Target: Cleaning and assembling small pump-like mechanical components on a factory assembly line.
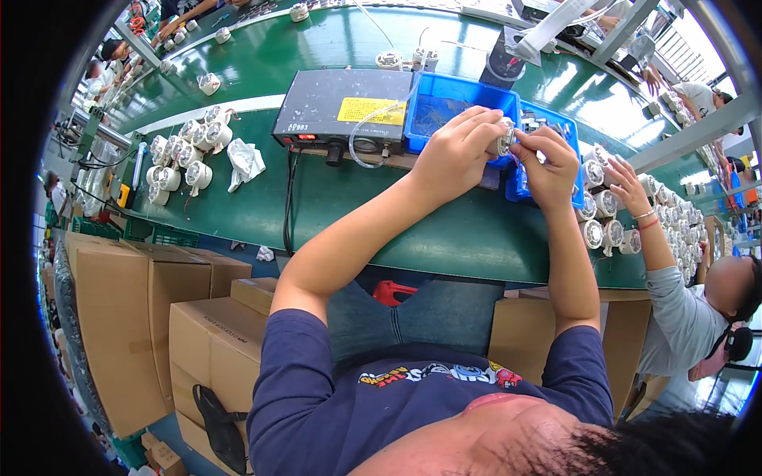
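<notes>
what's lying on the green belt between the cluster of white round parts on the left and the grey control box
In the head view, a crumpled white cloth lies on the green belt between the white round parts and the grey control box.

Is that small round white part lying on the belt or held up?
Held up: both hands, left and right, grip the round white part above the blue bin.

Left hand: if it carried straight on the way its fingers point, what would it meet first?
Probably the right hand, just past the small round white part the left hand already grips; depth is unclear.

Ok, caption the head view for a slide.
Both hands, left hand and right hand, hold a small round white part over blue bins.
</notes>
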`<action>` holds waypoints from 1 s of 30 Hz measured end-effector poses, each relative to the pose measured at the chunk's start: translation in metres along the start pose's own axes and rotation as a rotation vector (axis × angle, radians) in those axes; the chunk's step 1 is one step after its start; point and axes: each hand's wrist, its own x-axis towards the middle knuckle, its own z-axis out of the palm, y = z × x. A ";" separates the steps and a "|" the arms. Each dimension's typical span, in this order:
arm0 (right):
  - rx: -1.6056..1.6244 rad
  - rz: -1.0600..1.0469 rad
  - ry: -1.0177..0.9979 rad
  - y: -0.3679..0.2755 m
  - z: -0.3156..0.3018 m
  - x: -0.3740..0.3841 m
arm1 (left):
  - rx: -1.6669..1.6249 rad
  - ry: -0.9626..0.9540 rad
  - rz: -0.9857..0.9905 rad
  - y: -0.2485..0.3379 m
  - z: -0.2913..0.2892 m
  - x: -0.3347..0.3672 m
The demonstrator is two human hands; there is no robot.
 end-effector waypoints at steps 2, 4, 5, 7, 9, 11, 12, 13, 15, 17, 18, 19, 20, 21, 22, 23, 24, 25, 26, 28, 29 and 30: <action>-0.013 -0.032 -0.045 0.002 -0.003 0.001 | -0.099 -0.036 -0.113 0.001 -0.001 0.001; 0.015 0.030 -0.024 -0.001 -0.001 0.006 | -0.197 -0.009 -0.247 -0.001 0.006 0.007; 0.038 0.099 -0.003 -0.004 0.001 0.008 | -0.304 0.016 -0.382 -0.004 0.011 0.011; 0.086 0.241 0.040 -0.008 0.006 0.011 | -0.513 0.068 -0.656 -0.011 0.018 0.018; 0.181 0.287 0.024 -0.008 0.009 0.007 | -0.490 0.056 -0.672 -0.015 0.017 0.023; 0.340 0.355 -0.033 0.000 0.007 0.008 | -0.469 0.067 -0.694 -0.019 0.020 0.034; 0.420 0.387 -0.061 0.003 0.008 0.008 | -0.459 0.074 -0.704 -0.021 0.020 0.037; 0.425 0.394 -0.055 0.002 0.008 0.008 | -0.456 0.064 -0.708 -0.022 0.021 0.039; 0.401 0.347 -0.074 -0.002 0.008 0.009 | -0.478 0.085 -0.663 -0.023 0.021 0.041; 0.375 0.297 -0.095 -0.005 0.009 0.008 | -0.500 0.108 -0.616 -0.023 0.020 0.041; 0.377 0.298 -0.089 -0.005 0.010 0.008 | -0.498 0.102 -0.614 -0.024 0.020 0.041; 0.395 0.297 -0.095 -0.004 0.011 0.008 | -0.494 0.106 -0.609 -0.025 0.020 0.040; 0.412 0.294 -0.101 -0.003 0.010 0.008 | -0.491 0.112 -0.603 -0.026 0.019 0.040; 0.428 0.292 -0.109 -0.003 0.010 0.008 | -0.488 0.119 -0.597 -0.027 0.019 0.040; 0.444 0.288 -0.117 -0.003 0.010 0.008 | -0.485 0.126 -0.591 -0.028 0.018 0.039; 0.442 0.287 -0.118 -0.002 0.010 0.008 | -0.486 0.128 -0.590 -0.029 0.017 0.040; 0.449 0.285 -0.115 -0.002 0.010 0.007 | -0.483 0.120 -0.571 -0.030 0.016 0.041; 0.456 0.282 -0.113 -0.002 0.010 0.006 | -0.480 0.113 -0.553 -0.032 0.015 0.043; 0.463 0.279 -0.111 -0.002 0.010 0.006 | -0.477 0.107 -0.535 -0.034 0.015 0.044; 0.470 0.277 -0.113 -0.002 0.011 0.006 | -0.474 0.104 -0.519 -0.036 0.013 0.045; 0.473 0.279 -0.116 -0.002 0.011 0.007 | -0.471 0.105 -0.512 -0.036 0.013 0.046; 0.477 0.281 -0.120 -0.003 0.011 0.007 | -0.467 0.106 -0.506 -0.037 0.013 0.046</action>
